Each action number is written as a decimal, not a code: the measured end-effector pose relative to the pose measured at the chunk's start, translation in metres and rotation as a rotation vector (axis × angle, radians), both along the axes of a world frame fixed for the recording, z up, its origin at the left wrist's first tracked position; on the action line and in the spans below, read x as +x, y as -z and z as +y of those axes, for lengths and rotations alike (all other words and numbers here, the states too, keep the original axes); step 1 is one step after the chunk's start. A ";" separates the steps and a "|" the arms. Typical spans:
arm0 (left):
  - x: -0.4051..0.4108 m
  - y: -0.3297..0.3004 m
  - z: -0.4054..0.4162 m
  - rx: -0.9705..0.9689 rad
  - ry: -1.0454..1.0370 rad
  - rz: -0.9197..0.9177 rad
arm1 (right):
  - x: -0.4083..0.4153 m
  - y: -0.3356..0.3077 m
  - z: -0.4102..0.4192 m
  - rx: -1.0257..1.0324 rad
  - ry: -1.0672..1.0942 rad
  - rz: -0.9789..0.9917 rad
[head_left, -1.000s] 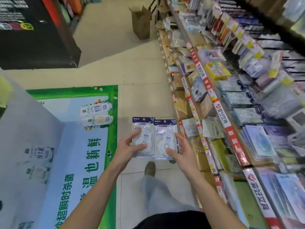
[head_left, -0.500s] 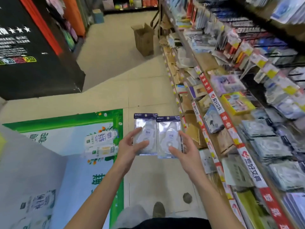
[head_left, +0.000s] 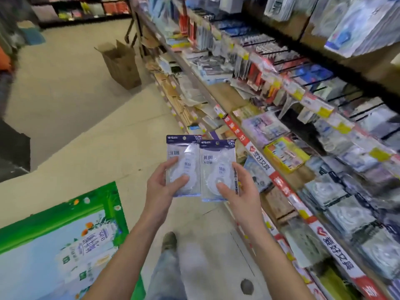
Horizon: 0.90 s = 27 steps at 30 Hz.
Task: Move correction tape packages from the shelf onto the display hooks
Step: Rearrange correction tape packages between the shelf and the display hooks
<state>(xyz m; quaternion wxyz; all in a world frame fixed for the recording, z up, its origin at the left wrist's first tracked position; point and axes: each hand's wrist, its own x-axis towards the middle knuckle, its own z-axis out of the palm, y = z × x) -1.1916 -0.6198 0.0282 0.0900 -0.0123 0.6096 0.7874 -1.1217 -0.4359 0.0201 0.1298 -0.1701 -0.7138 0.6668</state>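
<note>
While both packs are off the shelf and none is yet on a hook, the head view, the only one, shows the left hand and right hand in the lower middle of the frame, each gripping one correction tape package. The left package is pinched with the thumb across its clear blister and the fingers curled behind; the right package is held the same way, its left edge tucked just behind the other's. Both stand upright, purple header cards on top, a small hang hole visible in each.

Right of the hands runs the shelf edge with its red and white strip, and above it, toward the upper right, the display hooks jut out as dark rods, blurred.

To hang them well, I judge it best to square the two headers so the holes line up, keep the grip low on the blisters so the holes stay uncovered, then turn toward a free rod and thread straight along it.
</note>
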 end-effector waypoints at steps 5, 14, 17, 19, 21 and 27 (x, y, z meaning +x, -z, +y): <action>-0.101 -0.009 0.001 -0.027 0.152 0.026 | -0.071 -0.022 -0.016 0.007 0.174 -0.016; -0.215 -0.049 0.026 -0.045 0.490 0.137 | -0.137 -0.055 -0.018 0.017 0.433 0.052; -0.238 -0.056 0.043 -0.008 0.555 0.147 | -0.145 -0.066 -0.012 0.035 0.515 0.061; -0.247 -0.060 0.057 0.013 0.608 0.164 | -0.147 -0.073 -0.006 0.065 0.544 0.063; -0.254 -0.065 0.069 0.030 0.650 0.178 | -0.149 -0.076 -0.001 0.107 0.573 0.065; -0.271 -0.077 0.096 0.044 0.701 0.231 | -0.165 -0.086 0.013 0.109 0.663 0.088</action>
